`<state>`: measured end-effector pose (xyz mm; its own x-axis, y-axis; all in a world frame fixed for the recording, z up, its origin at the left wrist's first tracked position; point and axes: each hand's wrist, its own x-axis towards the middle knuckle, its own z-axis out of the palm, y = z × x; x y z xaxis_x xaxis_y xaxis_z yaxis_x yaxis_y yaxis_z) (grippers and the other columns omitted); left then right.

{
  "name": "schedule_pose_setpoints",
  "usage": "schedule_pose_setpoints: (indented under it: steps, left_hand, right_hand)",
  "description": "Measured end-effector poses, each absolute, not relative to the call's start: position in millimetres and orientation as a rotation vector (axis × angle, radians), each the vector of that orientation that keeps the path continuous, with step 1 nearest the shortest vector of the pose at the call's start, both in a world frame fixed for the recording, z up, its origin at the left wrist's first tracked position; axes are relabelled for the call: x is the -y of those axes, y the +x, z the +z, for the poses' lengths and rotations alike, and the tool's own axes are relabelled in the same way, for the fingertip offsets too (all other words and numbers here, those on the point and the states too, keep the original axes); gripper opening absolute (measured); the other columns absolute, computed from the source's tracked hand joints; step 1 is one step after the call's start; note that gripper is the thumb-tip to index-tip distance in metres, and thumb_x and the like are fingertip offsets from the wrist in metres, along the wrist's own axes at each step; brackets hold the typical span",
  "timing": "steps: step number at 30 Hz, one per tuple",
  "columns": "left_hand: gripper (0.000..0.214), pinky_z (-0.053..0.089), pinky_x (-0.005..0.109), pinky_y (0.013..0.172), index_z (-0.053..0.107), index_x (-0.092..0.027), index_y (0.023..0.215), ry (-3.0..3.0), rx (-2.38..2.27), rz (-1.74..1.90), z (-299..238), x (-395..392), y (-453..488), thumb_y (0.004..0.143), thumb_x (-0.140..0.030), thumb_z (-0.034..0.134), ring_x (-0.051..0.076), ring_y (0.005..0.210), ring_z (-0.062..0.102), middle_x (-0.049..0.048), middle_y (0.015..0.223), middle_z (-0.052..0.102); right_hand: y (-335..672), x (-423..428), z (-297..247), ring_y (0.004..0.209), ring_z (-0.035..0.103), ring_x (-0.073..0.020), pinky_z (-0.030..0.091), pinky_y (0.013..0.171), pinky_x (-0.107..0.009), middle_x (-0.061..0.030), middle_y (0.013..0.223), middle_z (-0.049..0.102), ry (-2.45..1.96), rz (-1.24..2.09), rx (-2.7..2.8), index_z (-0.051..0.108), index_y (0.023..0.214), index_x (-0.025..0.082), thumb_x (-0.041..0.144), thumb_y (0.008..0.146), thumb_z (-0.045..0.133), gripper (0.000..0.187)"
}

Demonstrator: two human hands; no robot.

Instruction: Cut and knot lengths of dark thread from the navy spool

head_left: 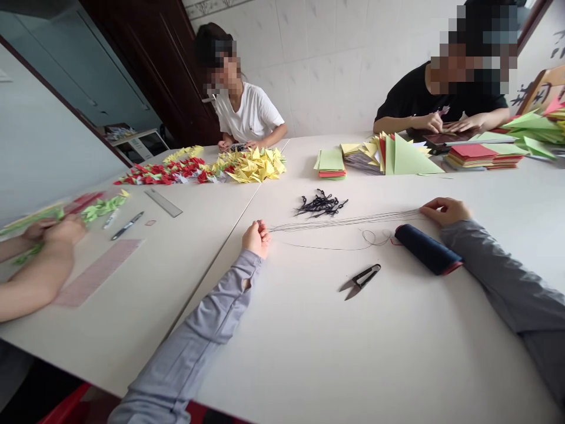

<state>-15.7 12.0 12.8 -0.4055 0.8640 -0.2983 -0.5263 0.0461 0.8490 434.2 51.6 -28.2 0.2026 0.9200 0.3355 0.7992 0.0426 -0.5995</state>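
Note:
Several strands of dark thread (344, 222) stretch between my two hands, just over the white table. My left hand (256, 238) is closed on one end of them. At the other end, my right hand (446, 211) pinches the strands between thumb and fingers. A loose length of thread curls below, near a spool of dark blue thread (428, 249) lying on its side by my right wrist. Thread snips (360, 281) rest nearer to me, blades pointing left. Beyond the strands lies a small heap of knotted black cords (322, 204).
Folded paper pieces (256, 165) and coloured paper stacks (330, 163) line the far side. At left lie a steel ruler (163, 202), a pen (128, 225) and a pink strip (99, 272), beside a co-worker's arms (48, 271). Two people sit across the table.

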Motion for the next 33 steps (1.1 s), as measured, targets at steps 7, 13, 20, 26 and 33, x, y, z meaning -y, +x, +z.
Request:
schedule_pose_setpoints:
  steps: [7, 13, 20, 26, 33]
  left_hand:
    - [0.013, 0.018, 0.015, 0.038, 0.052, -0.014, 0.07, 0.815, -1.181, 1.445, 14, 7, -2, 0.08, -0.022, 0.052, 0.002, 0.041, 0.031, -0.0039, 0.059, 0.045]
    - [0.021, 0.039, 0.023, 0.06, 0.059, -0.017, 0.074, 1.83, -1.19, 0.967, 12, 22, 31, 0.082, -0.034, 0.049, 0.013, 0.067, 0.051, 0.0044, 0.077, 0.062]
    - [0.019, 0.034, 0.04, 0.096, 0.059, -0.019, 0.078, 2.413, -1.172, 0.955, -9, 8, 59, 0.084, -0.02, 0.041, 0.022, 0.102, 0.048, 0.01, 0.109, 0.062]
    - [0.019, 0.036, 0.039, 0.09, 0.057, -0.019, 0.072, 2.537, -1.274, 0.955, -16, 1, 40, 0.082, -0.016, 0.041, 0.023, 0.095, 0.046, 0.0091, 0.107, 0.064]
    - [0.018, 0.036, 0.038, 0.091, 0.058, -0.019, 0.072, 2.567, -1.189, 0.943, -18, -5, 43, 0.081, -0.015, 0.043, 0.022, 0.098, 0.047, 0.0087, 0.108, 0.064]
  right_hand:
    - [434, -38, -10, 0.056, 0.044, -0.009, 0.039, 0.072, -0.032, -0.0062, 0.086, 0.055, -1.838, 0.104, 1.538, 0.067, 0.079, 0.017, 0.029, 0.072, 0.064, 0.014]
    - [430, -13, 50, 0.059, 0.044, -0.0107, 0.04, 0.069, -0.032, -0.0052, 0.078, 0.06, -1.834, -0.02, 1.569, 0.067, 0.086, 0.018, 0.033, 0.077, 0.057, 0.02]
    - [303, 23, 33, 0.073, 0.058, -0.0168, 0.048, 0.065, -0.03, -0.0086, 0.089, 0.063, -1.285, 0.312, 2.07, 0.067, 0.082, 0.021, 0.031, 0.082, 0.048, 0.022]
    - [276, 37, -24, 0.084, 0.053, -0.0211, 0.047, 0.074, -0.036, -0.0117, 0.096, 0.058, -1.067, 0.002, 2.201, 0.065, 0.091, 0.02, 0.027, 0.087, 0.042, 0.025]
    - [281, 36, -27, 0.082, 0.052, -0.02, 0.047, 0.074, -0.034, -0.0107, 0.093, 0.056, -1.155, 0.031, 2.184, 0.064, 0.085, 0.02, 0.026, 0.089, 0.039, 0.026]
